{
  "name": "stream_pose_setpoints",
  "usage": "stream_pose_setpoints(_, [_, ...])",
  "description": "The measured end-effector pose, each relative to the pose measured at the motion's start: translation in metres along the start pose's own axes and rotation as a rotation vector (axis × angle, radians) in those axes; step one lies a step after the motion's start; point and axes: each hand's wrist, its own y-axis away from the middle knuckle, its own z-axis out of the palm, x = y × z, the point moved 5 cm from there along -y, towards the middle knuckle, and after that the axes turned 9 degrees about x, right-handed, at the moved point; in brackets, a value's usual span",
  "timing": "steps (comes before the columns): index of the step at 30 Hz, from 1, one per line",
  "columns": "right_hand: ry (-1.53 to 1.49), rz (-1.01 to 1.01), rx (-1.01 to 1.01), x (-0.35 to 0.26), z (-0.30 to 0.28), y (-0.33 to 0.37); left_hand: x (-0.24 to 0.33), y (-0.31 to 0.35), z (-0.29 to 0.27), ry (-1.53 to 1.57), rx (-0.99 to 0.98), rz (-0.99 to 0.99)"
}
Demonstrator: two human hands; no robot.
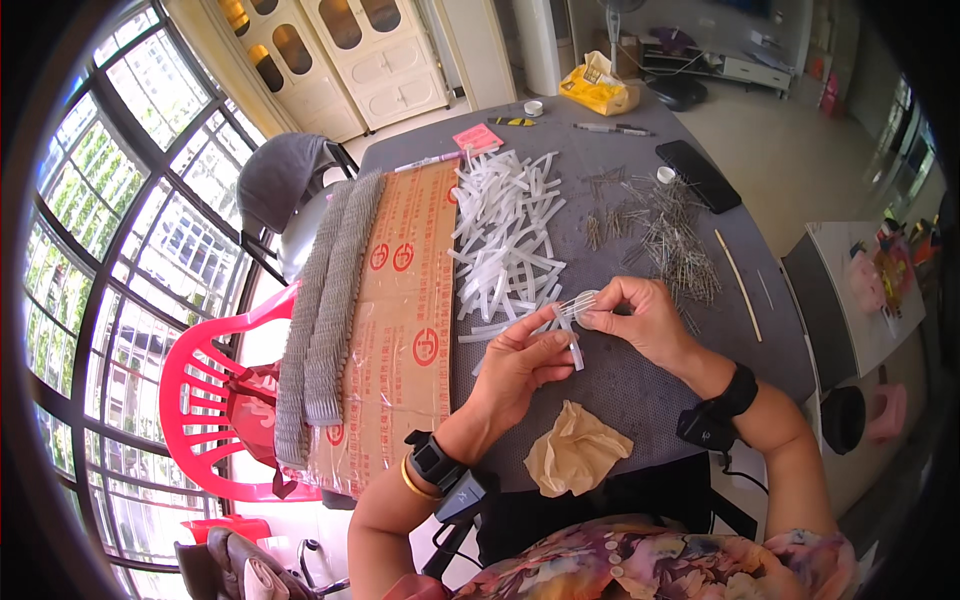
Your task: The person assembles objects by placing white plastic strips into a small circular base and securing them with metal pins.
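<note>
My left hand [520, 362] is closed, thumb against fingers, on a short white plastic strip [577, 356] that hangs below the fingertips. Beside it, the fingers of my right hand [648, 322] pinch a few thin, pale wire-like pieces [576, 303], which span the gap between both hands' fingertips. Just beyond the hands spreads a loose heap of white plastic strips [510, 215]. Farther right lies a tangle of thin metal wires [682, 250]. A crumpled brown paper [577, 450] rests on the grey table [640, 405] near me.
Left of the heap is a printed cardboard sheet [415, 270] with long rows of grey ridged pieces [345, 270] along its left side. A black phone [698, 176], a wooden stick [738, 285] and a yellow bag [600, 88] lie on the table. A red chair [185, 400] stands at left.
</note>
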Motion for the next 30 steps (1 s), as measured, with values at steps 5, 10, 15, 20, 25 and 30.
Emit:
stream_pose_setpoints(5, [-0.065, 0.058, -0.052, 0.003, 0.002, 0.002, 0.001, 0.003, 0.0, 0.004, 0.007, 0.009])
stream_pose_setpoints(10, [-0.102, 0.097, -0.018, 0.002, 0.004, 0.006, 0.011, 0.009, 0.004, -0.19, 0.121, 0.218])
stream_pose_setpoints(15, [-0.012, 0.079, 0.018, 0.001, -0.002, 0.008, 0.013, 0.006, 0.009, -0.32, 0.114, 0.318])
stream_pose_setpoints(20, [0.279, -0.063, -0.205, -0.03, -0.042, -0.02, 0.015, 0.004, 0.005, -0.299, 0.11, 0.309])
stream_pose_setpoints(25, [0.779, -0.017, -0.563, -0.005, -0.078, -0.009, 0.013, -0.001, 0.002, -0.216, 0.109, 0.225])
stream_pose_setpoints(30, [0.958, 0.151, -0.643, 0.007, -0.071, -0.006, 0.013, -0.003, 0.0, -0.199, 0.097, 0.217])
